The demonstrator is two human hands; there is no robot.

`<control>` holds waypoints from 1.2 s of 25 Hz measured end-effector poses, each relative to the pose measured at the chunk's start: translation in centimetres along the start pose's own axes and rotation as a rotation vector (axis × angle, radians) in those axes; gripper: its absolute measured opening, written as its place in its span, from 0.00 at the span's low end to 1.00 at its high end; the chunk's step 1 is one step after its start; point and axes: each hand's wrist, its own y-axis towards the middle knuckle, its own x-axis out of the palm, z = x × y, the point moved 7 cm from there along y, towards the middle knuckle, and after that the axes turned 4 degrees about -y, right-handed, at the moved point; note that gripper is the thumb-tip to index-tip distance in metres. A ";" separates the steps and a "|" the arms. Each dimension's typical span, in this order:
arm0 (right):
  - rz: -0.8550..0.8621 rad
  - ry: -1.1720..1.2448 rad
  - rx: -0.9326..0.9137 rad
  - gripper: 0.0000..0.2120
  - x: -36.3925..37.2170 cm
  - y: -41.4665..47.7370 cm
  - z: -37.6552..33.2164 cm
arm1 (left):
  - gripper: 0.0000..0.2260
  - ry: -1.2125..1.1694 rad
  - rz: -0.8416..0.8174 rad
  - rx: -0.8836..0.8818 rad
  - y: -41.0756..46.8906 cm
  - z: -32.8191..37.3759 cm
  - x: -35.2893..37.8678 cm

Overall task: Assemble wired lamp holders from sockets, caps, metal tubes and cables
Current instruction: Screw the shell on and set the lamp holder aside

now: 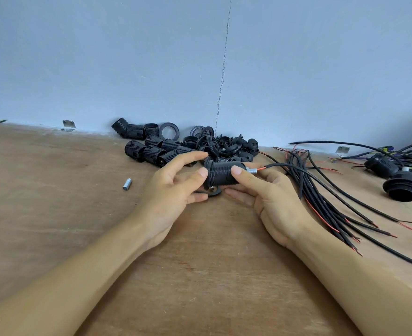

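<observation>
A black threaded lamp socket [220, 173] lies sideways in the air between both hands, just above the wooden table [54, 214]. My right hand [268, 197] grips its right end, thumb on top. A short metal tube [251, 170] sticks out of that end, and a black and red cable [297, 169] runs from it to the right. My left hand [176, 187] touches the socket's flanged left end with thumb and forefinger; how firmly it holds is unclear. A black ring [213, 191] lies on the table under the socket.
A pile of black sockets [151, 151] and caps and rings [226, 144] sits against the blue wall. A loose metal tube [127, 184] lies to the left. A bundle of black cables [333, 204] fans out on the right, with assembled holders [402, 187] beyond it.
</observation>
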 end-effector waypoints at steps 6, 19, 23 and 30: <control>-0.023 0.038 0.021 0.21 0.2 0.0 0.0 | 0.22 -0.145 -0.017 -0.057 0.2 -0.2 -0.1; -0.017 -0.010 0.002 0.18 0.2 -0.1 -0.4 | 0.23 -0.150 -0.032 -0.080 0.1 -0.4 0.1; -0.013 -0.008 0.008 0.17 0.2 -0.2 -0.5 | 0.23 -0.180 -0.040 -0.066 0.1 -0.4 0.1; -0.009 -0.026 0.033 0.19 0.4 -0.3 -0.5 | 0.20 -0.192 -0.053 -0.045 0.1 -0.2 0.0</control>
